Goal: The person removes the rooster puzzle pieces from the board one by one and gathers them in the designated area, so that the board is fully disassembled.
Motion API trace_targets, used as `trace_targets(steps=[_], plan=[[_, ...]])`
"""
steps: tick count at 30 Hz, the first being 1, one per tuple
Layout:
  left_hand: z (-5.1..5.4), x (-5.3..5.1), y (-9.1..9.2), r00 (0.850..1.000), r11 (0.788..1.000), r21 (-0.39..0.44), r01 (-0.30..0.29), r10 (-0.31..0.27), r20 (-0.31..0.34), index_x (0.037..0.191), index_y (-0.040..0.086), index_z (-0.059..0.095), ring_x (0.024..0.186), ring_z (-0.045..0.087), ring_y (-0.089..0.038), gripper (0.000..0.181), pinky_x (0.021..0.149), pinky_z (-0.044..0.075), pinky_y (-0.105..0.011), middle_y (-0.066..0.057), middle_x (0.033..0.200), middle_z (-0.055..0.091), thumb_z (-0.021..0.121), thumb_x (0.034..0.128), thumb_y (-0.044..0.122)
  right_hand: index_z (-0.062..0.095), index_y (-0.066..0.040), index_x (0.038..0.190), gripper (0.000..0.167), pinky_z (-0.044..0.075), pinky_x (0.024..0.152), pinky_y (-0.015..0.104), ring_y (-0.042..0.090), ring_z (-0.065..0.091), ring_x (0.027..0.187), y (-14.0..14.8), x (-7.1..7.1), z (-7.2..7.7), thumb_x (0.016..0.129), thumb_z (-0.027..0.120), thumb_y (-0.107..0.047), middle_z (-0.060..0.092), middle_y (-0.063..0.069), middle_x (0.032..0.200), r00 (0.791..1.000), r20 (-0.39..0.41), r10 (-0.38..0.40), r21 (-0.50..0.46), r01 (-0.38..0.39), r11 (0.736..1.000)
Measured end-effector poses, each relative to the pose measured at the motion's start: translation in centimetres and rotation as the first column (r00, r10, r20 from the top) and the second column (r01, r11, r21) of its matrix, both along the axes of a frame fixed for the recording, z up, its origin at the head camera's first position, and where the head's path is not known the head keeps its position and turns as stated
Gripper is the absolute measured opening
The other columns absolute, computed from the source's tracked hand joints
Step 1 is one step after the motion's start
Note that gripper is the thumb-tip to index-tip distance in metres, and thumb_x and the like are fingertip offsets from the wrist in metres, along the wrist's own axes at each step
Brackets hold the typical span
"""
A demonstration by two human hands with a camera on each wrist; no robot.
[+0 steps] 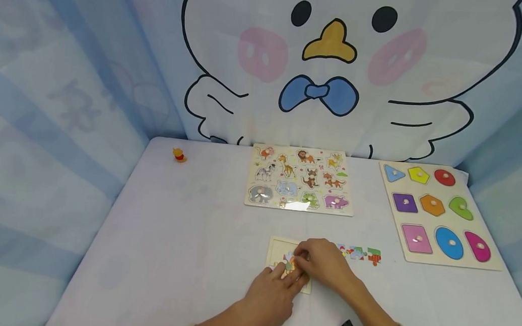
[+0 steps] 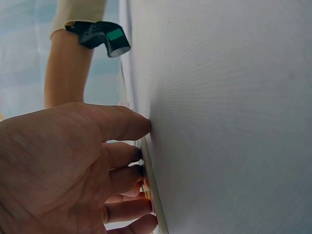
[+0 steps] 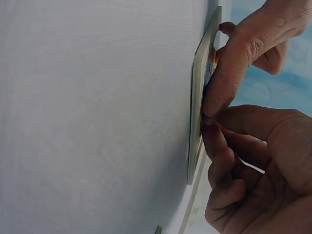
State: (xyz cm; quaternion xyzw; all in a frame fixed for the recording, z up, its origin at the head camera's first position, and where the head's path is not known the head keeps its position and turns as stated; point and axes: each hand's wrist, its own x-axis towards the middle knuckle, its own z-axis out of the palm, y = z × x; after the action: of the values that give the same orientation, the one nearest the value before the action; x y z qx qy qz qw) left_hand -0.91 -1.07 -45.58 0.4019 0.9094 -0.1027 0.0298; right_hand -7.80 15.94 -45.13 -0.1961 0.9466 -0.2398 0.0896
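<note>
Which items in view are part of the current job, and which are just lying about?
In use: small puzzle tray, pieces inside it, probably the loose pieces to its right, left hand, right hand.
Lying about: animal board, shapes board, small figurine.

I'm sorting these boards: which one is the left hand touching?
The small framed puzzle board, under the left hand; the larger animal board and shape board lie apart.
</note>
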Motion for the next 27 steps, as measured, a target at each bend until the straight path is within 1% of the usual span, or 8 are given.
trace_targets(steps=[3,7,13,19,22,27], plan=[[-0.14,0.02,-0.05,1.000,1.000,-0.008,0.008,-0.008,-0.005,0.154,0.025,0.037,0.105,0.042,-0.016,0.067,0.068,0.040,-0.026,0.006,0.159,0.030,0.058,0.0931,0.045,0.073,-0.013,0.081,0.004,0.044,0.061,0.030,0.007,0.049,0.063,-0.05,0.05,-0.06,0.083,0.075,-0.016,0.058,-0.013,0.069,1.000,0.009,-0.005,0.004,0.005,1.000],[-0.21,-0.01,-0.03,1.000,1.000,-0.013,0.006,-0.006,-0.013,0.154,0.025,0.036,0.106,0.041,-0.016,0.068,0.068,0.038,-0.026,0.007,0.159,0.029,0.057,0.0935,0.047,0.073,-0.015,0.080,0.004,0.044,0.062,0.030,0.006,0.049,0.063,-0.11,0.06,-0.05,0.082,0.076,-0.013,0.057,-0.014,0.068,1.000,0.012,-0.009,0.002,0.009,1.000],[-0.26,0.02,0.04,1.000,1.000,-0.004,-0.007,0.007,-0.003,0.154,0.026,0.037,0.107,0.041,-0.016,0.068,0.069,0.038,-0.027,0.009,0.158,0.030,0.057,0.0930,0.048,0.073,-0.016,0.081,0.006,0.044,0.062,0.030,0.005,0.050,0.064,-0.13,0.04,-0.23,0.082,0.079,-0.017,0.056,-0.014,0.068,1.000,0.021,-0.002,0.005,0.001,1.000],[-0.08,0.10,0.06,1.000,1.000,0.003,-0.014,0.014,-0.023,0.153,0.026,0.040,0.107,0.042,-0.015,0.066,0.067,0.038,-0.025,0.008,0.156,0.034,0.058,0.0924,0.046,0.070,-0.016,0.081,0.008,0.042,0.059,0.028,0.006,0.048,0.061,-0.22,-0.14,-0.52,0.084,0.078,-0.016,0.053,-0.013,0.067,1.000,0.029,0.004,0.000,-0.004,1.000],[-0.11,0.13,0.15,0.999,1.000,0.013,-0.026,0.026,-0.020,0.153,0.027,0.040,0.106,0.042,-0.016,0.066,0.065,0.036,-0.025,0.009,0.156,0.035,0.058,0.0921,0.045,0.069,-0.016,0.080,0.009,0.041,0.057,0.028,0.007,0.046,0.060,-0.24,-0.12,-0.70,0.084,0.077,-0.015,0.051,-0.012,0.067,1.000,0.030,-0.001,-0.001,0.001,1.000],[-0.26,0.15,0.34,0.999,0.999,0.006,-0.035,0.036,-0.004,0.153,0.027,0.039,0.108,0.042,-0.016,0.066,0.066,0.035,-0.026,0.009,0.156,0.035,0.057,0.0928,0.045,0.067,-0.016,0.079,0.011,0.040,0.057,0.028,0.009,0.046,0.061,-0.31,0.02,-0.74,0.084,0.075,-0.014,0.050,-0.010,0.066,0.999,0.043,-0.017,-0.009,0.017,1.000]])
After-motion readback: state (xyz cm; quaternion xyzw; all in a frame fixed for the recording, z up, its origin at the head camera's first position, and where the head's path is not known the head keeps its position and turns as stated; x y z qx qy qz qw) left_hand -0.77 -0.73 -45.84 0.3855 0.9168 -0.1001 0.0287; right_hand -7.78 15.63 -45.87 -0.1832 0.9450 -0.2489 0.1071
